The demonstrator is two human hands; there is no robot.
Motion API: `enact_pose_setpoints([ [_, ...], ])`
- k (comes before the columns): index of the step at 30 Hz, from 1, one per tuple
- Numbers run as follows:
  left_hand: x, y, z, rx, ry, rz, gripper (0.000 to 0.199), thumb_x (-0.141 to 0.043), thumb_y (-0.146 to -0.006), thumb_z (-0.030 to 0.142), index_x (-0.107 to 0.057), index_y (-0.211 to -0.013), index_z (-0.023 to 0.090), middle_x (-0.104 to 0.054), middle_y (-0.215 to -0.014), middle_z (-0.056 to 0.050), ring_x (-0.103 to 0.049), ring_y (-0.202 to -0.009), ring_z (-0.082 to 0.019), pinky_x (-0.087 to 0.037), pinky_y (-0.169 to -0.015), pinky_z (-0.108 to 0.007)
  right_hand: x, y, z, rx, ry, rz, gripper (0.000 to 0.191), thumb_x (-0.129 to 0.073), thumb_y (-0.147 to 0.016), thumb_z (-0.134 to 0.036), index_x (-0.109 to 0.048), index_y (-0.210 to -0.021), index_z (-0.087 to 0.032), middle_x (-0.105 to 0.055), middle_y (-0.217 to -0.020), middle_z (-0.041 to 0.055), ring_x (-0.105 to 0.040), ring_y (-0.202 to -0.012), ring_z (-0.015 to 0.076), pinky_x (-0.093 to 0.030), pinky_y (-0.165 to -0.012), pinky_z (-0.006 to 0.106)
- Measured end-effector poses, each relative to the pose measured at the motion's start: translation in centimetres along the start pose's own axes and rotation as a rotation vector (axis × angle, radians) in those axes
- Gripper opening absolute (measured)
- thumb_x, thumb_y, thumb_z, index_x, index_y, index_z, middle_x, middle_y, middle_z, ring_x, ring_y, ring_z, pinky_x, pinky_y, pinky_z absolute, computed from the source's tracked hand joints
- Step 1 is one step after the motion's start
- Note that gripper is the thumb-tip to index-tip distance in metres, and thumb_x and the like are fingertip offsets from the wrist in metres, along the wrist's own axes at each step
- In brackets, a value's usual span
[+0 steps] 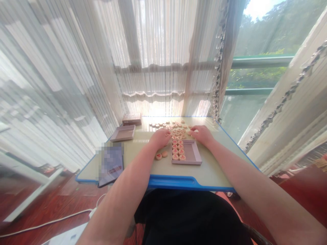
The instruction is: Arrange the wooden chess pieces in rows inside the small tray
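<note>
Round wooden xiangqi pieces [178, 132] lie in a loose group on the pale table [139, 156]. In front of them is a shallow open box [191, 151], its left side filled with two columns of pieces bearing red characters. My left hand [160, 137] is at the left edge of the group, fingers bent together; whatever is in them is too small to make out. To the right of the group, my right hand [202, 134] has its thumb and fingers closed around a pale piece [196, 131]. Two more pieces [158, 156] lie left of the box.
An empty box lid [123, 133] lies at the table's left, in front of a stacked box or book [132, 118]. A tablet [112, 166], partly blurred out, sits at the left front. The table has a raised blue edge [173, 181]. Sheer curtains [163, 81] hang behind.
</note>
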State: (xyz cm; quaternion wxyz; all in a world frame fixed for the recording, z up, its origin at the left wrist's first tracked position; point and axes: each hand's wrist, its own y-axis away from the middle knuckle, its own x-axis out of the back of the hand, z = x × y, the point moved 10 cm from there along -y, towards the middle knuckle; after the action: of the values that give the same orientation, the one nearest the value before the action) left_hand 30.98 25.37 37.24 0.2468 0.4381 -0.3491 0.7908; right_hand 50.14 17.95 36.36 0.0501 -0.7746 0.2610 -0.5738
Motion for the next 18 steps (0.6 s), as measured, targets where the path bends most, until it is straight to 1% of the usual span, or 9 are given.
enact_pose_setpoints([
  [2, -0.2, -0.1, 0.0, -0.01, -0.015, -0.006, 0.028, -0.047, -0.083, 0.033, -0.068, -0.095, 0.019, -0.065, -0.104, -0.006, -0.059, -0.095, -0.021, -0.047, -0.087, -0.031, -0.4, 0.0, -0.1, 0.02, 0.035, -0.026, 0.036, -0.053, -0.079, -0.043, -0.07, -0.101, -0.021, -0.07, -0.102, 0.0062, -0.055, -0.104, 0.026, -0.042, -0.089, 0.036],
  [4, -0.4, -0.1, -0.2, -0.016, -0.021, -0.018, 0.029, -0.046, -0.083, 0.033, -0.068, -0.096, 0.019, -0.066, -0.103, -0.006, -0.06, -0.094, -0.021, -0.047, -0.087, -0.032, -1.0, 0.1, 0.0, 0.03, 0.066, -0.071, 0.038, -0.053, -0.078, -0.045, -0.07, -0.102, -0.021, -0.069, -0.105, 0.0072, -0.056, -0.102, 0.0265, -0.043, -0.088, 0.037],
  [6, -0.7, -0.1, -0.3, -0.031, -0.023, -0.031, 0.03, -0.046, -0.084, 0.034, -0.068, -0.096, 0.02, -0.066, -0.102, -0.006, -0.06, -0.094, -0.02, -0.047, -0.087, -0.032, -1.1, 0.1, 0.0, 0.034, 0.069, -0.087, 0.037, -0.054, -0.078, -0.044, -0.072, -0.1, -0.02, -0.07, -0.103, 0.0077, -0.058, -0.099, 0.0259, -0.044, -0.087, 0.036],
  [9, -0.9, 0.0, -0.3, -0.038, -0.031, -0.044, 0.029, -0.045, -0.084, 0.035, -0.068, -0.094, 0.021, -0.067, -0.099, -0.005, -0.06, -0.091, -0.02, -0.047, -0.085, -0.031, -0.8, 0.1, 0.2, 0.028, 0.031, -0.074, 0.035, -0.056, -0.077, -0.045, -0.074, -0.091, -0.019, -0.071, -0.096, 0.008, -0.06, -0.096, 0.0248, -0.045, -0.086, 0.034],
  [11, -0.8, 0.0, -0.3, -0.026, -0.038, -0.05, 0.03, -0.045, -0.085, 0.036, -0.069, -0.094, 0.021, -0.067, -0.098, -0.005, -0.06, -0.09, -0.019, -0.048, -0.084, -0.03, -0.6, 0.2, 0.5, 0.023, 0.004, -0.055, 0.034, -0.057, -0.077, -0.044, -0.074, -0.088, -0.018, -0.071, -0.095, 0.0083, -0.06, -0.097, 0.0242, -0.045, -0.086, 0.032],
  [15, -0.6, 0.0, -0.2, -0.015, -0.056, -0.057, 0.03, -0.046, -0.084, 0.036, -0.069, -0.095, 0.02, -0.067, -0.098, -0.005, -0.06, -0.088, -0.019, -0.048, -0.081, -0.03, -1.0, 0.3, 0.6, 0.055, -0.007, -0.07, 0.04, -0.058, -0.077, -0.043, -0.069, -0.108, -0.02, -0.068, -0.109, 0.0079, -0.06, -0.1, 0.024, -0.043, -0.092, 0.036],
  [18, -0.5, 0.0, -0.2, -0.017, -0.054, -0.06, 0.03, -0.046, -0.084, 0.037, -0.069, -0.094, 0.02, -0.067, -0.097, -0.005, -0.06, -0.087, -0.019, -0.048, -0.08, -0.03, -1.4, 0.4, 0.3, 0.08, -0.022, -0.106, 0.039, -0.057, -0.078, -0.041, -0.069, -0.11, -0.022, -0.066, -0.113, 0.0072, -0.06, -0.099, 0.0237, -0.044, -0.092, 0.037],
])
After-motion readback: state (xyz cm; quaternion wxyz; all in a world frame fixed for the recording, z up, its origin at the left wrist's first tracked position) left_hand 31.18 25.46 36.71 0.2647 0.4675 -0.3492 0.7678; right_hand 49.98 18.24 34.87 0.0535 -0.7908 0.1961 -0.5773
